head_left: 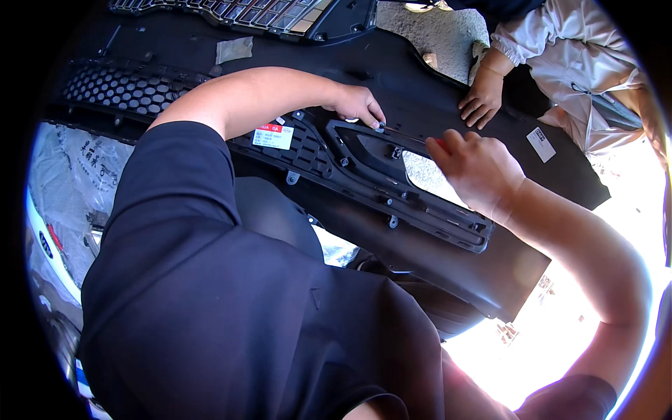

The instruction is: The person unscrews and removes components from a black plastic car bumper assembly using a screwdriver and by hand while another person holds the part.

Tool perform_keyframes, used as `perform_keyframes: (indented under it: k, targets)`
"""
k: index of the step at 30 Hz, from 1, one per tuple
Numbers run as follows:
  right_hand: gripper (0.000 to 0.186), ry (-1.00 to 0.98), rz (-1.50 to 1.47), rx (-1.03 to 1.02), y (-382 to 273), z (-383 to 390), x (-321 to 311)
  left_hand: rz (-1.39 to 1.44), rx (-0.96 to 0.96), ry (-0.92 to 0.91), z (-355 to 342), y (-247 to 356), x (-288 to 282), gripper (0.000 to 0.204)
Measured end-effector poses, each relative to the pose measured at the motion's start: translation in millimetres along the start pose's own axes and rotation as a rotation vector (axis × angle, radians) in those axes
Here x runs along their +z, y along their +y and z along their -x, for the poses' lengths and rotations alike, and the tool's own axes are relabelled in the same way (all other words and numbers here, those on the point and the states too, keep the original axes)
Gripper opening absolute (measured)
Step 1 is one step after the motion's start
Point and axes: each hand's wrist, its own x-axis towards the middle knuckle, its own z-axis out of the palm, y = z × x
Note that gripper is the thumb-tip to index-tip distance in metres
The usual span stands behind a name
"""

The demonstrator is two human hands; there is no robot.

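My right hand (483,168) is closed round the red handle of a screwdriver (406,135), whose thin shaft points left toward my other hand. At the shaft's tip, the fingers of my left hand (358,105) pinch something small, perhaps a clip or screw, mostly hidden by the fingertips. Both hands are over a black plastic car bumper (448,269), seen from its inner side. Beneath them lies a black trim frame (392,199) with a long opening and several mounting tabs. A white and red label (273,136) is stuck on the trim, below my left forearm.
Another person's hand (483,96) lies on the bumper at the far right, near a white sticker (540,144). A honeycomb grille (122,87) is at the left and a chrome-patterned grille (280,14) at the far edge. A small clear bag (234,49) rests on the bumper.
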Motion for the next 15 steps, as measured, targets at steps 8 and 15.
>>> perform_keyframes:
  k: [8, 15]
  targets:
    - [0.033, -0.301, -1.074, 0.826, 8.7, -16.2, -18.6, -0.003, -0.035, -0.003, 4.1, 2.7, 0.0, 0.040]
    - [0.029, -0.050, 0.044, 0.002, -3.5, 3.2, -2.1, -0.034, 0.000, 0.027, 1.0, 3.8, 0.6, 0.040]
